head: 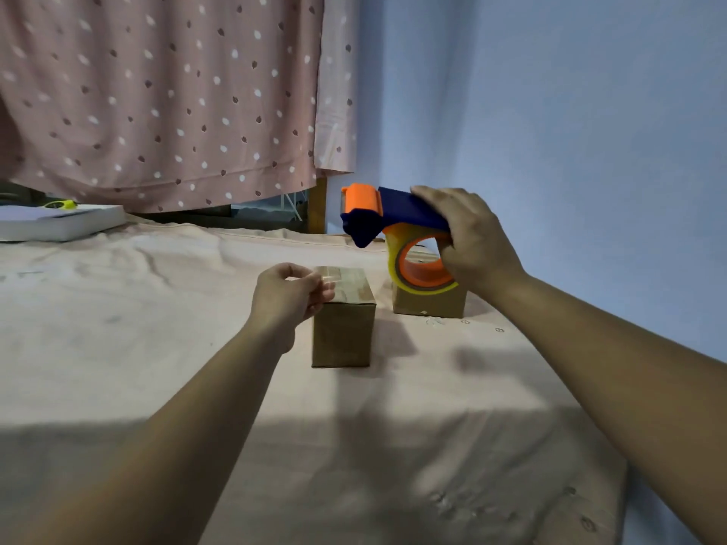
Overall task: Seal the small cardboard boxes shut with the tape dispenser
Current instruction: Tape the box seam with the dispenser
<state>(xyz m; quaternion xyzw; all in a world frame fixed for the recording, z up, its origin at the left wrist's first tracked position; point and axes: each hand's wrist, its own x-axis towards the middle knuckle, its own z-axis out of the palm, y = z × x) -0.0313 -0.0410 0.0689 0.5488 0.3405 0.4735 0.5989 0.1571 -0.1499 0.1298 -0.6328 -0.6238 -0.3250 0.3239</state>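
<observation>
A small brown cardboard box (346, 328) stands in the middle of the cloth-covered surface, with clear tape across its top. My left hand (289, 297) is at the box's upper left edge, its fingers pinched on a piece of clear tape there. My right hand (468, 238) holds a blue and orange tape dispenser (393, 218) with a yellowish tape roll, raised above and to the right of that box. A second cardboard box (429, 302) sits behind it on the right, partly hidden by the roll.
The pinkish cloth (157, 328) covers the whole surface. A white flat box (59, 222) with a yellow-green object on it lies at the far left. A dotted pink curtain (157, 92) hangs behind; a blue wall (550, 131) borders the right.
</observation>
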